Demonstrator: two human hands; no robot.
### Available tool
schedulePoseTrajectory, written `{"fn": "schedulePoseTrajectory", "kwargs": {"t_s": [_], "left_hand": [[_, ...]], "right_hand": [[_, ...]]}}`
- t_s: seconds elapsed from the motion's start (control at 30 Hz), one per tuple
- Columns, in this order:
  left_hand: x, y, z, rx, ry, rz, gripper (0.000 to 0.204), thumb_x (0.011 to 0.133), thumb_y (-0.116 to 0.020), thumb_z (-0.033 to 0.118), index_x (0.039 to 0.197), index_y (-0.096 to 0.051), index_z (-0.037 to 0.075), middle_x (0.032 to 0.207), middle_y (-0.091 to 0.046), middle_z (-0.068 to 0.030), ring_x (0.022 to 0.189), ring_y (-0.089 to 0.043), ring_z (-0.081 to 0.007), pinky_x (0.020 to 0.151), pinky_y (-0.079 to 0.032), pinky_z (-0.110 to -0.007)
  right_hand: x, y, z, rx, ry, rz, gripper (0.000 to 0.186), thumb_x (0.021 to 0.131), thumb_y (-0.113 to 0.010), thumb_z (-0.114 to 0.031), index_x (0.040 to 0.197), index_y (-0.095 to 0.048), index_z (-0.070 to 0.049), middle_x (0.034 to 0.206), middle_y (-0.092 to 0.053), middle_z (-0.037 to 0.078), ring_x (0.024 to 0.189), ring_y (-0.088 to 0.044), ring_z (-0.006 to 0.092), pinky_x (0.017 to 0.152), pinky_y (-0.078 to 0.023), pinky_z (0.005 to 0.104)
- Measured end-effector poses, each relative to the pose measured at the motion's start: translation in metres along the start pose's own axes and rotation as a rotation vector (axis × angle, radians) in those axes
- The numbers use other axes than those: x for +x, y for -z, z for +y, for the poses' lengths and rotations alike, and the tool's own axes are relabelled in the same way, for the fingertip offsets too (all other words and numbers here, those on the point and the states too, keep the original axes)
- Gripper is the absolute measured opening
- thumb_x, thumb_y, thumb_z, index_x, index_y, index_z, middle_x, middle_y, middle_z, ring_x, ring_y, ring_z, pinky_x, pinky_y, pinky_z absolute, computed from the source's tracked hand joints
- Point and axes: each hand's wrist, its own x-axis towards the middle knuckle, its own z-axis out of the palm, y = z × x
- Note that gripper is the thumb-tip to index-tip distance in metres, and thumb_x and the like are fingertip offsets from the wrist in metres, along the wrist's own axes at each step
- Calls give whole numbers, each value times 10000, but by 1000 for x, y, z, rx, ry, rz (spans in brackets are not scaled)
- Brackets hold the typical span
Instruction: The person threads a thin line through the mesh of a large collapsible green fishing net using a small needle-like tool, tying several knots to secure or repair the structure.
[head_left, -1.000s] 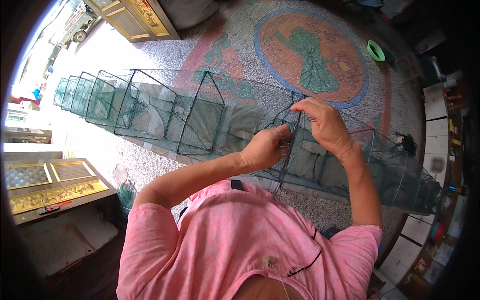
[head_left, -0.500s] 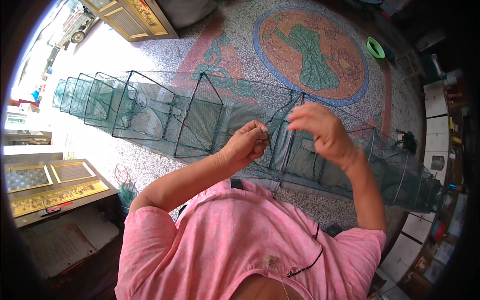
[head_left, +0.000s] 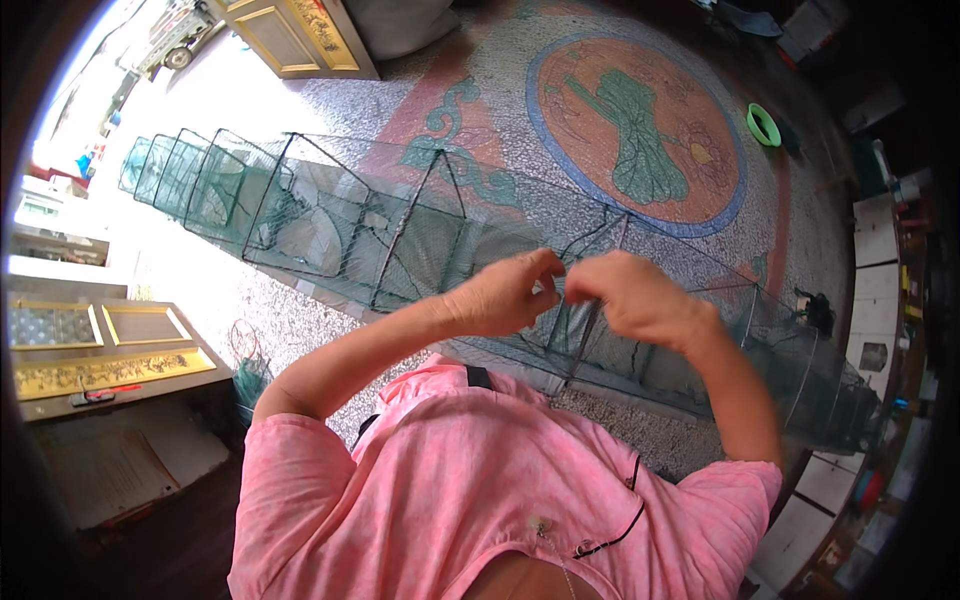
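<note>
A long green fish trap of netting over dark rectangular frames [head_left: 410, 240] stretches across the floor in front of me, from far left to the right. Above its middle, my two hands are close together. My left hand [head_left: 508, 290] is closed, its thumb and forefinger curled toward each other; what it pinches is too small to make out. Just right of it, my right hand [head_left: 640, 300] is closed with bent fingers, its tips slightly blurred near the left fingertips. A dark cord [head_left: 590, 235] runs along the netting just beyond the hands.
A carved wooden door panel [head_left: 120, 350] stands at the left, with a red-handled tool [head_left: 105, 393] on its edge. A round-rimmed net [head_left: 248, 365] is beside it. Far right are a green basin [head_left: 763, 125] and pale cabinets [head_left: 872, 290]. A floor medallion [head_left: 640, 130] lies beyond the trap.
My right hand has come down and its fingers have curled in. My left hand has shifted slightly right, so the fingertips now nearly meet. The whole view has tilted a little.
</note>
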Motion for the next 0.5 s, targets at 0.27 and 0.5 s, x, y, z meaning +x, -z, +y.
{"fn": "schedulePoseTrajectory", "kwargs": {"t_s": [0.27,0.5], "left_hand": [[17,70,-72,1079,53,2,419,857,-534,92,1252,-442,-13,1203,-457,-194,1016,-549,-367,829,-496,-400],[9,76,-31,681,-16,112,354,795,-614,89,1143,-548,76,1100,-453,-125,896,-568,-312,723,-482,-389]], "right_hand": [[49,20,25,9,-275,588,163,884,-541,-141,1013,-559,-44,953,-637,112,876,-636,252,740,-487,353],[112,21,47,142,-483,156,563,694,-748,-443,1080,-628,-51,1002,-646,111,916,-621,236,794,-474,353]]}}
